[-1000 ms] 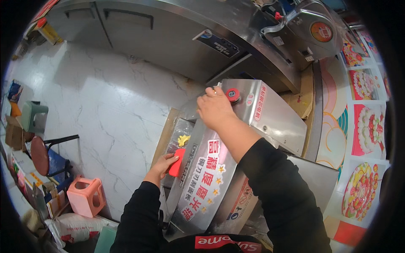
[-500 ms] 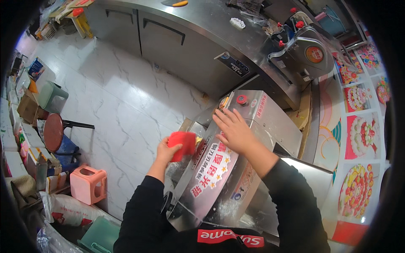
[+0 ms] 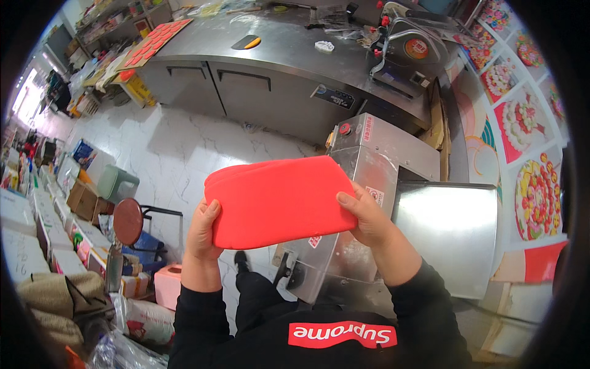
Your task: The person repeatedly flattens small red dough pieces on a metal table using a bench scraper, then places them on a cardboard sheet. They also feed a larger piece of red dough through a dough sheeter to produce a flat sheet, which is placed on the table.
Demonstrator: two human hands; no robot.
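A smooth slab of red dough, layered along its far edge as if folded, is held up in front of me. Its left end is pinched by my left hand, thumb on top and fingers underneath. My right hand grips the other end in the same way. Behind and below the dough stands a steel dough-rolling machine with a red button; the slab covers part of it. Neither hand touches the machine.
A flat metal tray adjoins the machine on the right. Beyond lies a steel counter with a black-and-yellow scraper, a second machine and a board of red pieces. A round stool and boxes stand left.
My left hand has raised the red dough from beside the machine to in front of me. My right hand has left the machine's top and taken the dough's right end. The view has shifted.
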